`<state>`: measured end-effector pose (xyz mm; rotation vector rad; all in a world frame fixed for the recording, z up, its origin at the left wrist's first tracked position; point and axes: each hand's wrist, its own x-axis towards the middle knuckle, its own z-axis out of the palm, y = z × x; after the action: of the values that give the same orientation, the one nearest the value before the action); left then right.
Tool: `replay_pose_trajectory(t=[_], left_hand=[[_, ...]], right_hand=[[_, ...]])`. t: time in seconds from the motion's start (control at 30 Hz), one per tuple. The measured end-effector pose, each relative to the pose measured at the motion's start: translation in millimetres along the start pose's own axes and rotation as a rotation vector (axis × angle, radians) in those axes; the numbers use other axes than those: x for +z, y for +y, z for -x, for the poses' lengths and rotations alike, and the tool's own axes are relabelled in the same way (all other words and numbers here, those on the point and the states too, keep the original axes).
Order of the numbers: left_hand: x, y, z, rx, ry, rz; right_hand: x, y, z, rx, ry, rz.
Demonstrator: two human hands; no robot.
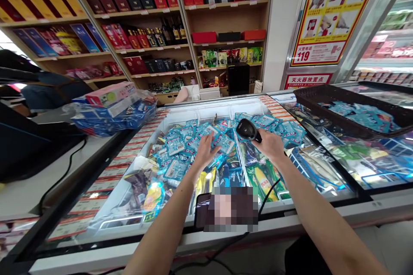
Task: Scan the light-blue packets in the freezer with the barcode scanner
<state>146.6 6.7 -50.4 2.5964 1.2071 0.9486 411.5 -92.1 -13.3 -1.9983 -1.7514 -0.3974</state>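
My right hand [271, 145] is closed round the handle of a black barcode scanner [248, 130], its head pointing left over the open chest freezer [206, 114]. My left hand [205, 150] reaches into the freezer with fingers spread, resting on a heap of blue ice-cream packets [180, 150]. A white wire divider [240, 159] runs between the two hands. The scanner's black cable [266, 195] hangs down toward me.
A bag of blue and pink packets [112, 109] sits on the counter at left. A black basket [351, 105] with blue packets rests on the freezer's glass lid at right. Shelves of boxed goods [155, 17] fill the back wall. A phone [201, 210] leans at the freezer's near edge.
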Motion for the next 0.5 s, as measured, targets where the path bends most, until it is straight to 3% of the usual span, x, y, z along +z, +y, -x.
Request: replay_pose_trajectory(t=[0.2,0.5], left_hand=[[-1.7,-11.0,-0.3,-0.201,0.187,0.137],[-1.0,-5.8,0.1,-0.263,0.190,0.165]], right_hand=[[4.1,-1.2,1.2,-0.127,0.045,-0.039],[11.5,-3.3,4.1,-0.357,0.054,-0.091]])
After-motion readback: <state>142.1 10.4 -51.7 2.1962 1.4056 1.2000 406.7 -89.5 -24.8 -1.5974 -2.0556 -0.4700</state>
